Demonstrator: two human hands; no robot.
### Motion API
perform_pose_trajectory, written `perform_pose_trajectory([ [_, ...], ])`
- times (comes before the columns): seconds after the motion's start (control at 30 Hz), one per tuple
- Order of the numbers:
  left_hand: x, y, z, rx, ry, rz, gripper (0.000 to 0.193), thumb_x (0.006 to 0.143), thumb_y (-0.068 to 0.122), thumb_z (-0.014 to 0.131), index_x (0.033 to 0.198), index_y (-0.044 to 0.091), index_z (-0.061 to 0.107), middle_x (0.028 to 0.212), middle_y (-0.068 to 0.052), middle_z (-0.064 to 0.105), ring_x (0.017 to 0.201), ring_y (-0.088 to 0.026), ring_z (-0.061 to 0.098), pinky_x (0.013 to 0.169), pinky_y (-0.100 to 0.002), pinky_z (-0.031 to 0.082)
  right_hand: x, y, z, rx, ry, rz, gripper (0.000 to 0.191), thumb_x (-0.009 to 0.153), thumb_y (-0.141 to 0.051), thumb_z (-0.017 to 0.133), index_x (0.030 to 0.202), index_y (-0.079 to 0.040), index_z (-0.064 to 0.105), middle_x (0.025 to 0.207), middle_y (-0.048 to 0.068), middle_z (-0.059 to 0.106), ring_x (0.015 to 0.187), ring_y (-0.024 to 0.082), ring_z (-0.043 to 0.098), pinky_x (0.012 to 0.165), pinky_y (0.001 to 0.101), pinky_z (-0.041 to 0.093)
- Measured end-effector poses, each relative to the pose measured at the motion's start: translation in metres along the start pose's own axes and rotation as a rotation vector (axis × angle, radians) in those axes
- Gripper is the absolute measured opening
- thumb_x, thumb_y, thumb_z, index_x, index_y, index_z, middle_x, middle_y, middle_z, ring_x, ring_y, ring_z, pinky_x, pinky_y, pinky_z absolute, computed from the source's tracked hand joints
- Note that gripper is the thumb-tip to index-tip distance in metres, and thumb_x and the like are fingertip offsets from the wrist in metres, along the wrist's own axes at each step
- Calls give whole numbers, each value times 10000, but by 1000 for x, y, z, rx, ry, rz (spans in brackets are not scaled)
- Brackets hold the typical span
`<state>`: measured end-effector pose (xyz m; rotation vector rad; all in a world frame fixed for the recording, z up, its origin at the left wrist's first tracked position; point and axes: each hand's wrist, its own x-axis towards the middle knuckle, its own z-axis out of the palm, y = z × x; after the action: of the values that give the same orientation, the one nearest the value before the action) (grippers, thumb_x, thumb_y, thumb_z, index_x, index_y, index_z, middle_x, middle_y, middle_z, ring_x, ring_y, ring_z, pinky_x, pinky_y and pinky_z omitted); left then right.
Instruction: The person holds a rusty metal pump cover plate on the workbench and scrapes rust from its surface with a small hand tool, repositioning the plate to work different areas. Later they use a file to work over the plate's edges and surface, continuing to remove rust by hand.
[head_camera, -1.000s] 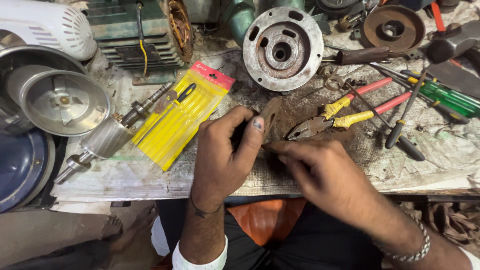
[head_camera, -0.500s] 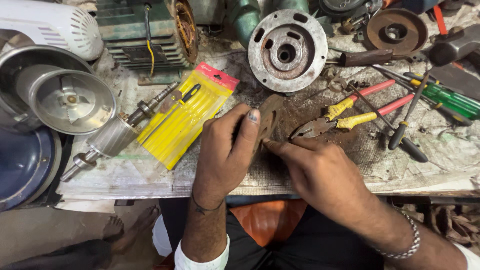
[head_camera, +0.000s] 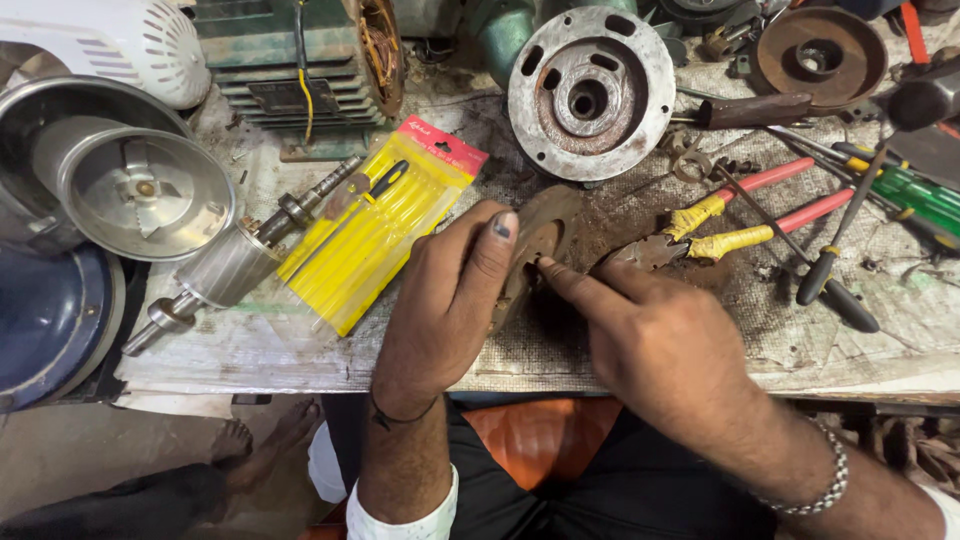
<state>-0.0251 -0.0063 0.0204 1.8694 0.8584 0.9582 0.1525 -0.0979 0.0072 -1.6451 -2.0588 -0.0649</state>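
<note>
Gripping a rusty round plate (head_camera: 535, 250) on edge at the middle of the tabletop (head_camera: 300, 350), the left hand (head_camera: 445, 300) is clamping it between thumb and fingers, while the right hand (head_camera: 650, 345), loosely curled, is pressing a fingertip (head_camera: 545, 266) at its centre. Slipping looks likely: the plate could be tipping toward the pliers (head_camera: 700, 230) at 2 o'clock or scraping that finger on the rough rim.

A rusty, matt metal disc (head_camera: 540, 245) is gripped. Glossy yellow plastic packaging (head_camera: 375, 225) lies left; a dull grey cast-metal end cover (head_camera: 590, 95) sits far; polished steel bowls (head_camera: 150, 190) shine left.
</note>
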Motion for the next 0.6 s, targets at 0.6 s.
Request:
perform_pose_trajectory([
  [0.6,2,-11,5,-76,145,230,316,1164,231,495,1052,-35,623,849,-39,559,805,-125,509,734,-310,464,-4,-10,11,-63,-127,26,629,723,-28,642,1341,-146,658,774,103,623,651,293,691,554,427,580],
])
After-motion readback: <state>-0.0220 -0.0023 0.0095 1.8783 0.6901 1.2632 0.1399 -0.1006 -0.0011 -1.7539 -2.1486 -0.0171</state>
